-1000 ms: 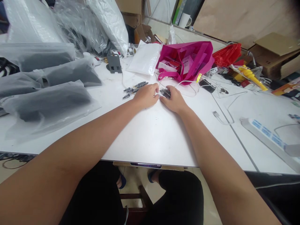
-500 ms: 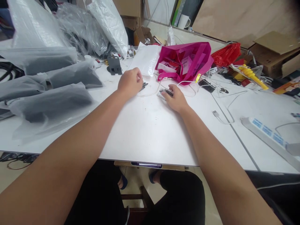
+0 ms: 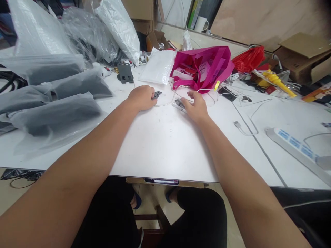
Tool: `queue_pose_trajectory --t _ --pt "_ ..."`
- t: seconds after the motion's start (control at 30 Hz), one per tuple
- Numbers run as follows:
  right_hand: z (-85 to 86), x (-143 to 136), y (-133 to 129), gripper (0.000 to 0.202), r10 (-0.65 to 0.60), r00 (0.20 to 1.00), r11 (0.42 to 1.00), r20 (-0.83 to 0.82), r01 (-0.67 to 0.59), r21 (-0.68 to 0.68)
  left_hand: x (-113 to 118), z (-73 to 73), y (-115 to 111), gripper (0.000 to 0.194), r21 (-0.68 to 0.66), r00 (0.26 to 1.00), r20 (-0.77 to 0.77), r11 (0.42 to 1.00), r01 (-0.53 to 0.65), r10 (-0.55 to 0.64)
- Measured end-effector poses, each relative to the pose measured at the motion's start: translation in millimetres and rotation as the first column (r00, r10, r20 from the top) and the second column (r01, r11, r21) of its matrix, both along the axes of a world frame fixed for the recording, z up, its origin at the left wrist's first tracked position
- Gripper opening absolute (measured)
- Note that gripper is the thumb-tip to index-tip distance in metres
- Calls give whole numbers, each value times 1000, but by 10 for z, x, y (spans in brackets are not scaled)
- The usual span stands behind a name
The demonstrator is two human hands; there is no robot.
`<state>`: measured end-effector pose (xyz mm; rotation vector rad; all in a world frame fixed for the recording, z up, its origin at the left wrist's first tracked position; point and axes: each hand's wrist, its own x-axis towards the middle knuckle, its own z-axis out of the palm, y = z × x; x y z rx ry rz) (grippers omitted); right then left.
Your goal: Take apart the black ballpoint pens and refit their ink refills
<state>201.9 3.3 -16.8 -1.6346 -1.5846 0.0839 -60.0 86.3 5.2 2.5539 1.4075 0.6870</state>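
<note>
My left hand [image 3: 143, 97] is closed round some small dark grey items [image 3: 157, 94], whose tips stick out to the right of the fingers. Across a short gap, my right hand [image 3: 196, 106] curves over a few slim dark and clear pieces [image 3: 179, 103] at its thumb, too small to name. Both hands rest low over the white table [image 3: 165, 144]. A thin white cable [image 3: 168, 103] runs between and behind them. Beyond the hands lie a white padded packet [image 3: 158, 67] and an open magenta bag [image 3: 203, 70] holding small boxes.
Grey frosted bags [image 3: 59, 113] cover the left side, with a dark phone stand [image 3: 125, 73] behind my left hand. A power strip [image 3: 294, 143] and a USB plug [image 3: 237, 125] lie right. Red plastic [image 3: 249, 60] and cardboard boxes [image 3: 305, 51] are at the back right.
My left hand has come slightly nearer and closed round the dark items, which now show more beyond its fingers. My right hand has barely moved.
</note>
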Motion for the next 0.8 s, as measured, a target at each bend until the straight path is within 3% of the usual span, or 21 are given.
queue_pose_trajectory --t 0.2,0.27,0.33,0.43,0.5,0.57,0.7,0.8 --pt "32 -11 -19 40 -7 1000 1000 19 7 12 73 39 -83 24 -37 998 -67 999 -24 21" --pt "100 -48 -63 37 -27 999 999 39 25 48 114 60 -125 23 -41 1000 22 999 -6 7" --pt "191 -131 -131 35 -30 999 996 35 27 88 188 81 -179 21 -53 972 236 999 11 2" --pt "307 -341 -243 42 98 990 994 -97 -93 57 353 102 -284 22 -166 797 601 985 50 61" --pt "340 -504 -299 50 232 937 969 -260 -246 -21 465 107 -357 29 -259 671 735 955 146 97" --pt "347 -641 -333 54 302 858 924 -415 -370 -92 548 106 -416 33 -320 600 792 914 250 113" --pt "385 -765 -365 51 249 697 856 -672 -483 -183 609 123 -487 32 -397 496 850 837 377 180" --pt "473 -766 -392 45 158 561 790 -813 -566 -237 615 171 -545 36 -429 348 896 743 514 277"
